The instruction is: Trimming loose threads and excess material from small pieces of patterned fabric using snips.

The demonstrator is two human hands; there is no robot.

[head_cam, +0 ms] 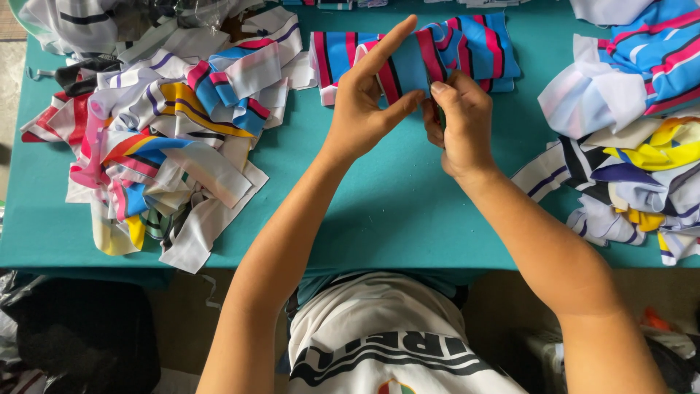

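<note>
Both hands pinch the striped strip [408, 66] over the teal table [379, 211]; left hand [364, 102] and right hand [459, 124] closed on it (left forefinger pointing up). Strip sits right between them, long axis running up-right toward the folded stack [481, 44]; neither hand nearer.

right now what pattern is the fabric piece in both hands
Blue striped fabric piece with pink and black stripes, seen in the head view.

The right hand [459, 124] covered the near end of the striped fabric piece [445, 55], so how its fingers pinched the cloth could not be told. At the table's [379, 211] right edge, the heap of fabric pieces [634, 153] was cut off by the frame — likewise the pieces along the far edge. The dark bag [80, 335] below the near left corner was too dim to identify.
</note>
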